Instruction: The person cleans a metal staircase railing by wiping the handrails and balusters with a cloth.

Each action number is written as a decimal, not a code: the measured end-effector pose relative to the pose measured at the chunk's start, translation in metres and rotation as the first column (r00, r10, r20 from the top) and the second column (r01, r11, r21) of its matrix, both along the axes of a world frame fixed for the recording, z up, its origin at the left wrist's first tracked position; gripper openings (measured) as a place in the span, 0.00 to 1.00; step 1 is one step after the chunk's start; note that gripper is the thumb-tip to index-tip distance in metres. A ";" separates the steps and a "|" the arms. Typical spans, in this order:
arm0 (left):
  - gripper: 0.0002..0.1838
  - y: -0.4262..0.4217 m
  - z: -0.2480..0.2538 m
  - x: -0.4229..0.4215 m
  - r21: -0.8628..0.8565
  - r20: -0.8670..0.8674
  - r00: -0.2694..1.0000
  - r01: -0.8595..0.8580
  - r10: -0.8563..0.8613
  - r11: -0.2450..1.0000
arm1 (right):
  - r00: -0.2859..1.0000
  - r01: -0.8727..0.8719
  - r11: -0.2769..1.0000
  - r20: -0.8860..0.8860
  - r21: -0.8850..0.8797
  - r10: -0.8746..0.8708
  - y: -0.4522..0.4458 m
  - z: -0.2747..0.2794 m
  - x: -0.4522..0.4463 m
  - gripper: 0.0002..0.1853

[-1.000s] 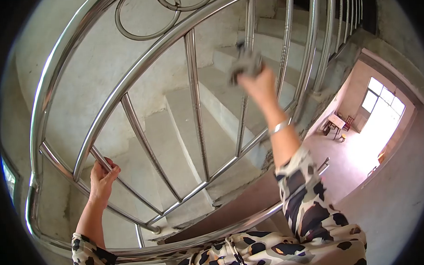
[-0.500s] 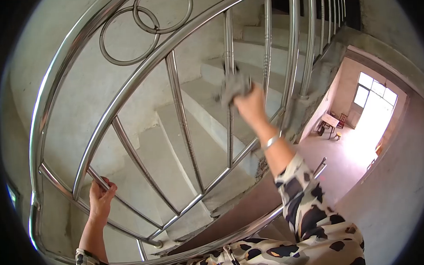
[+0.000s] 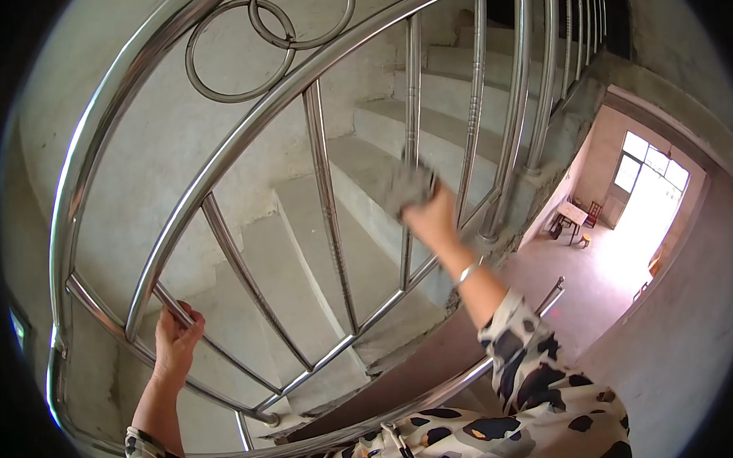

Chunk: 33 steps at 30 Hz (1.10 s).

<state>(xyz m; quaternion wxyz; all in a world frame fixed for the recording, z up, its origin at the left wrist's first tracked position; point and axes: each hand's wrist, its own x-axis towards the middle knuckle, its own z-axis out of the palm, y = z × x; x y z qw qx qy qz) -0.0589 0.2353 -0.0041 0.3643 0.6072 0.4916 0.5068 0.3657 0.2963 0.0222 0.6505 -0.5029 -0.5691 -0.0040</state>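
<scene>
My left hand (image 3: 176, 336) is wrapped round a short metal baluster (image 3: 173, 303) near the lower left of the stair railing (image 3: 207, 174). Farther up and to the right, my right hand (image 3: 433, 214) grips a grey cloth (image 3: 408, 189). The cloth is bunched around an upright baluster (image 3: 412, 90), covering part of it, and is slightly blurred. A metal bracelet (image 3: 470, 270) circles my right wrist. Both forearms come out of spotted sleeves (image 3: 519, 329).
Concrete stairs (image 3: 311, 247) rise behind the railing. Two interlocked metal rings (image 3: 241, 96) decorate its upper part. Another handrail (image 3: 468, 376) curves close in front of my body. Down at right, a room holds a small table (image 3: 572, 214) and a stool (image 3: 585, 240).
My right hand has slid down the same baluster with the cloth. My left hand keeps its hold. The view has shifted slightly, so the railing appears a little farther right.
</scene>
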 end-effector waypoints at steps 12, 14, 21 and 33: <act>0.15 0.000 -0.001 0.002 0.007 -0.014 1.000 -0.023 0.023 1.000 | 0.971 0.149 0.944 -0.223 0.294 -0.083 -0.030 0.094 0.062 0.19; 0.16 0.001 -0.003 0.001 0.013 -0.019 1.000 -0.019 0.020 1.000 | 0.937 0.333 0.818 -0.072 0.468 -0.341 -0.007 0.173 0.094 0.23; 0.18 0.001 -0.005 -0.003 -0.008 0.042 0.999 0.031 -0.031 0.999 | 0.745 0.633 0.773 0.248 0.030 -0.620 0.021 0.290 0.088 0.22; 0.15 -0.002 -0.001 0.004 0.004 -0.018 1.000 -0.009 0.009 1.000 | 0.911 0.409 0.910 0.085 -0.064 -0.404 0.017 -0.035 0.106 0.16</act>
